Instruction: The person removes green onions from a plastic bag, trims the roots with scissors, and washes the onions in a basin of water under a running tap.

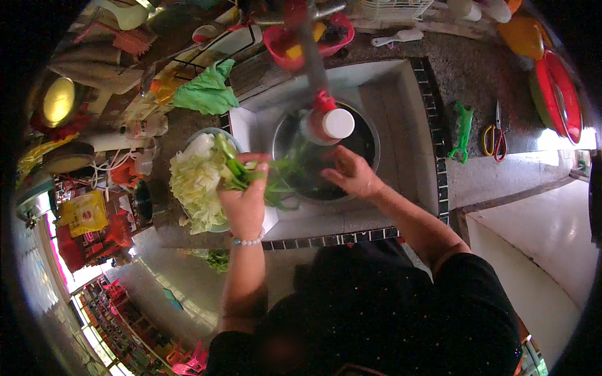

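My left hand [244,204], with a beaded bracelet at the wrist, holds a bunch of green vegetable stalks [234,167]. Their leafy ends, blurred, reach over the left side of a round metal basin [376,136] in the tiled sink [409,113]. My right hand [355,174] is empty above the basin's right part, fingers curved and apart. Just beyond it hangs a tap [316,61] with a red wrapping and a white-capped fitting [339,123]. Beside my left hand, pale cabbage leaves [193,181] fill a light-blue bowl [221,229], partly hidden by them.
Green cloth [207,89] lies behind the bowl. A pink basket [277,54] and a white brush [397,37] stand beyond the sink. On the right counter are a green peeler [463,131], scissors [496,134] and a red basin [559,96]. Black tiles [324,240] edge the sink.
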Available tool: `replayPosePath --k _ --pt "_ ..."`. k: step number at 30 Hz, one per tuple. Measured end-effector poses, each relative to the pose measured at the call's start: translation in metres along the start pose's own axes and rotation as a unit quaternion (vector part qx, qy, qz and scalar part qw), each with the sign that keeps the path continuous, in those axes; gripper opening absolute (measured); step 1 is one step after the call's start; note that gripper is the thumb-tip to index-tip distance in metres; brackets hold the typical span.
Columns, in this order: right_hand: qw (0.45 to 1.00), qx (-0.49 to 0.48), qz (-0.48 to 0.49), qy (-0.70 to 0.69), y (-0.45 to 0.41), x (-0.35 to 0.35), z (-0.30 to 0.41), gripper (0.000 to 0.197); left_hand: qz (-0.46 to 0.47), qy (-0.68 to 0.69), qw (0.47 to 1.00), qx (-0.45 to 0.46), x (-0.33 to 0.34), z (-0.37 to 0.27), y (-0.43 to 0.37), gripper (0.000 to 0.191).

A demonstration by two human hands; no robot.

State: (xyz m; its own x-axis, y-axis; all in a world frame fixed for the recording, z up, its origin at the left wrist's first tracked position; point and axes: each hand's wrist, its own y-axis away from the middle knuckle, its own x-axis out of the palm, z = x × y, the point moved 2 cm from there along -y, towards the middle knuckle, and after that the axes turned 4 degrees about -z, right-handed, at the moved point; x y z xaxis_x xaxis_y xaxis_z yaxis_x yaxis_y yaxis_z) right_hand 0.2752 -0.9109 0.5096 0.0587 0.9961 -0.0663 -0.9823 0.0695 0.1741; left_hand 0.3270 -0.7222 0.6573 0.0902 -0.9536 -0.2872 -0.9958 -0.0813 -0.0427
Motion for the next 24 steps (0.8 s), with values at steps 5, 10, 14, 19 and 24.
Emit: replayPosePath --k 5,10,14,19,24 --pt "0.972 -0.234 -0.014 0.027 0.005 0.025 0.071 0.028 0.059 0.001 0.998 -0.026 0.009 0.003 0.017 0.009" --pt "0.965 -0.263 0.001 0.01 0.009 0.037 0.076 0.016 0.019 0.065 0.993 -0.097 0.008 0.026 0.032 0.015" --pt "0.962 -0.273 0.011 0.026 0.018 0.042 0.07 0.013 0.022 -0.016 0.997 -0.076 0.009 0.028 0.047 0.013" --pt "0.95 -0.291 0.014 0.109 0.027 0.046 0.08 0.012 -0.002 -0.118 0.992 0.033 0.0 0.024 0.058 0.013" --pt "0.951 -0.304 0.007 0.06 0.022 0.063 0.048 0.023 -0.056 -0.053 0.997 0.012 -0.006 -0.014 0.063 0.012"
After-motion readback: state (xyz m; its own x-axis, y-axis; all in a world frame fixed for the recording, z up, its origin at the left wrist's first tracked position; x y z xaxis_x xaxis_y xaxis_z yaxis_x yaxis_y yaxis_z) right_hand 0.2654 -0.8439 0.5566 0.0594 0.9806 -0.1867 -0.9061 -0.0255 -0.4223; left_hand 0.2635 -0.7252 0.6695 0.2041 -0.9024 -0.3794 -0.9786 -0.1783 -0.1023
